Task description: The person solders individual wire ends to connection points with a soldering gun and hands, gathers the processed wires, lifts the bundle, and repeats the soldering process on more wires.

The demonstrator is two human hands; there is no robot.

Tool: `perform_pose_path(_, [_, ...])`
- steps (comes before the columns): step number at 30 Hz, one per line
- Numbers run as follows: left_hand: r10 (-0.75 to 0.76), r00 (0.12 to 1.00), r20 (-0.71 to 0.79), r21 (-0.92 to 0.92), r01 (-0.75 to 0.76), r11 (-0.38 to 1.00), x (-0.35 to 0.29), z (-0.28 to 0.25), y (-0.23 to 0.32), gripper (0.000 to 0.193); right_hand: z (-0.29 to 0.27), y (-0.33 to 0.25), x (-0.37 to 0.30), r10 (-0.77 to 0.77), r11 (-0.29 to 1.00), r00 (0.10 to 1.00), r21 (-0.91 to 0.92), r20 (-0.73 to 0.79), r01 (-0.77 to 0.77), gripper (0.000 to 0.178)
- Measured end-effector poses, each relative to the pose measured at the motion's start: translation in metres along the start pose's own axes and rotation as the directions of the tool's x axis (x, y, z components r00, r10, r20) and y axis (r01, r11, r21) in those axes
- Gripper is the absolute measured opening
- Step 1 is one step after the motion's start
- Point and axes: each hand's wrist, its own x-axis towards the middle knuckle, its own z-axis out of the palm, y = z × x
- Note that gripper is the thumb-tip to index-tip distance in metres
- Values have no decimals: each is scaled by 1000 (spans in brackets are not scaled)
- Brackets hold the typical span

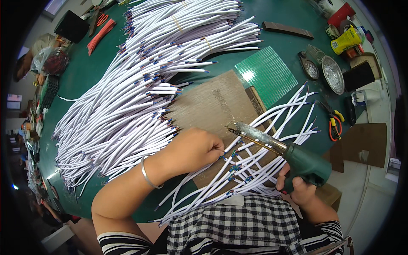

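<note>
The right hand (301, 191) holds the gun (309, 165) by its green end, likely to save skin from heat. The left hand (196, 146) curls by wires (260, 166); I cannot tell its hold.

Smooth plastic cables (114, 121) here, dull stained metal barrel (261, 137) on the plastic gun (313, 165), shiny metal bracelet (145, 172), matt scuffed board (204, 104), glossy mat (270, 76), and cloth apron (229, 223)!

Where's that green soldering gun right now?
In the head view, the green soldering gun is right of centre, held in the person's right hand, its metal tip over the brown board.
</note>
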Motion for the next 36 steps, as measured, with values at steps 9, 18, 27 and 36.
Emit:
perform_pose_path(9, [-56,987,149,145,35,989,14,-4,15,11,-9,7,1,-21,992,997,128,70,12,52])
perform_pose_path(18, [147,989,6,142,-146,979,10,9,0,12,9,2,8,-5,992,995,123,-102,18,59])
perform_pose_path(27, [-64,982,178,-170,94,981,12,-6,4,16,10,5,9,-13,991,995,130,-95,25,59])
perform_pose_path(36, [-48,986,160,-176,77,981,11,-2,5,14,0,8,8,-26,980,998,198,56,14,52])
